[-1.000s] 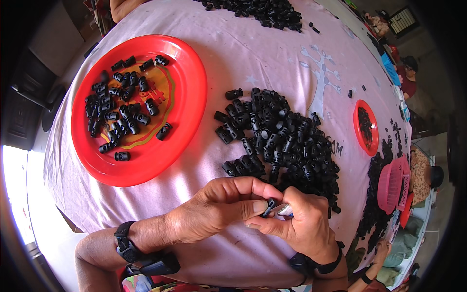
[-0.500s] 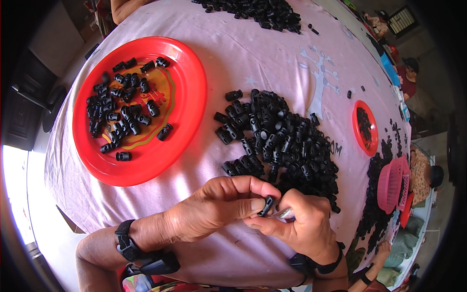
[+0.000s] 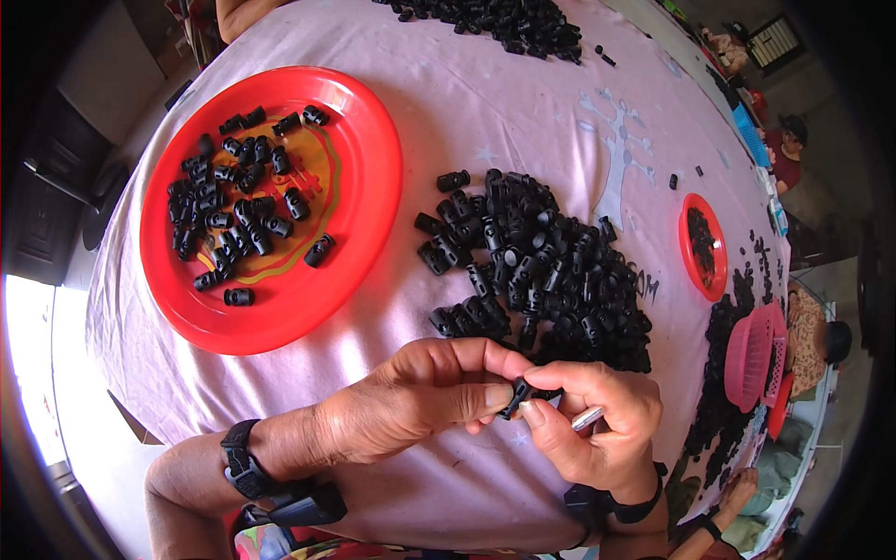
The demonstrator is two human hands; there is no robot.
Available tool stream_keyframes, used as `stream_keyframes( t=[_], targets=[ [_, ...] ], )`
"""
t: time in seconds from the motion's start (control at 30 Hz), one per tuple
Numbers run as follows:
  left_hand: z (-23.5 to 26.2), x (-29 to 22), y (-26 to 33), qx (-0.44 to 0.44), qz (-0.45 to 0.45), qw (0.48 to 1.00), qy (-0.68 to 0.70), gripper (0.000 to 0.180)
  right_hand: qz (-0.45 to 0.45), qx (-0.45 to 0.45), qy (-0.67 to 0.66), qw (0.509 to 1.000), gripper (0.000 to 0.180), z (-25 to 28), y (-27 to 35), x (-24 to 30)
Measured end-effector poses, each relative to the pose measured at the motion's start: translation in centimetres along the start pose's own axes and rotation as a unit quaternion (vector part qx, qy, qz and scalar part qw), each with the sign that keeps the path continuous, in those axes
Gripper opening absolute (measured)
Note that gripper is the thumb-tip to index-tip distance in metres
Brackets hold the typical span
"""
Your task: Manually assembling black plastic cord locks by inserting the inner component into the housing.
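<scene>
Barely anything is shifted since earlier (hands stay put): small black clip is pinched between left hand and right hand above the table; mid-assembly probably, firm squeeze needed next.

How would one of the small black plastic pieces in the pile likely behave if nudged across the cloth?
Each piece in the pile looks short and barrel-shaped, so it would probably roll a little, then stop on the soft tablecloth. Probably stiff and light: both hands pinch one black piece with fingertips alone, and it keeps its shape.
</scene>
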State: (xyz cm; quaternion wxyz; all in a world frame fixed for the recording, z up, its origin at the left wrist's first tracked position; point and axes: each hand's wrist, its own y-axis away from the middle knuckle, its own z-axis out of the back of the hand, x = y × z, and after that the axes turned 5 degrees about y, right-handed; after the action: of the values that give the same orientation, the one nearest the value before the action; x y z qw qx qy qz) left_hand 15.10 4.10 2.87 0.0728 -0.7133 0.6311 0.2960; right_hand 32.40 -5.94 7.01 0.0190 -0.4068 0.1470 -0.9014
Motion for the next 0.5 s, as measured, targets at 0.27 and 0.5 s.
stream_keyframes(
  t=[0.27,0.5],
  targets=[
    [0.2,0.1,-0.2,0.014,0.015,0.999,-0.028,0.026,-0.04,0.061,-0.026,0.997,0.018,1.2,-0.4,0.3],
    [0.0,-0.1,0.1,0.009,0.063,0.997,0.037,0.029,-0.057,0.053,-0.091,0.993,0.019,0.7,-0.5,0.9]
  ],
)
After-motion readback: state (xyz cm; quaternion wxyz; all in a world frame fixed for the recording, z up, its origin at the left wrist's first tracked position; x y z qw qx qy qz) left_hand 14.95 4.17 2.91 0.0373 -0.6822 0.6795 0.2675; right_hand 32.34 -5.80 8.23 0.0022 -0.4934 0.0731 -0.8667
